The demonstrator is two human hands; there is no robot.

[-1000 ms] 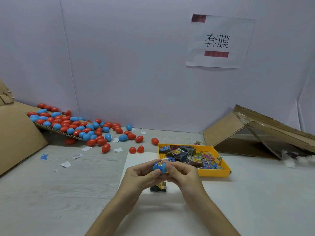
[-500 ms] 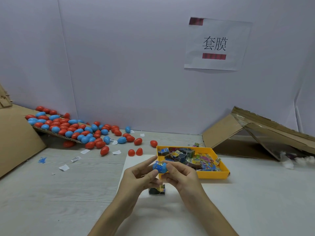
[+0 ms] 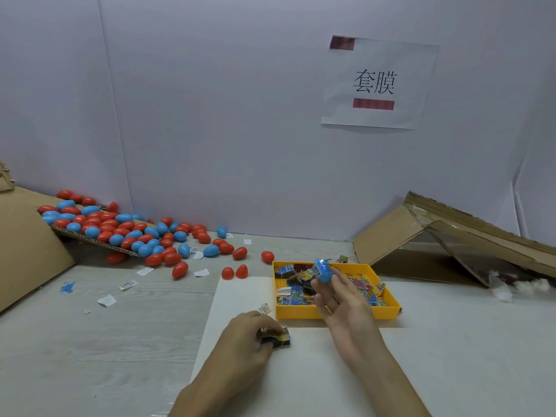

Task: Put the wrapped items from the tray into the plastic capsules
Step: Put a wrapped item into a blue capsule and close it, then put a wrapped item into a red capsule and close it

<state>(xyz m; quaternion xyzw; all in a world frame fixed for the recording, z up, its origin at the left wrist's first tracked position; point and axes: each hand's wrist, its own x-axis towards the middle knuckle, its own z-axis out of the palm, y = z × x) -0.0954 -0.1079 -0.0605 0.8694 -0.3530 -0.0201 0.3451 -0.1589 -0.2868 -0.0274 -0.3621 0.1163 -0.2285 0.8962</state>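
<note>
Pale table (image 3: 90,341), white partition walls (image 3: 210,115); left hand (image 3: 245,337) grips a wrapped item (image 3: 279,340), right hand (image 3: 341,302) pinches a blue capsule (image 3: 323,270) over the yellow tray (image 3: 331,314), contents indistinct.

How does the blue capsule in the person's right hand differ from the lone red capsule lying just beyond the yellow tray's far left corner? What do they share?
The blue capsule is pinched by fingers of the right hand above the yellow tray. The red capsule lies untouched on the table. The blue capsule has printed wrapping against it, while the red capsule is plain. Both are smooth, egg-shaped plastic shells.
</note>
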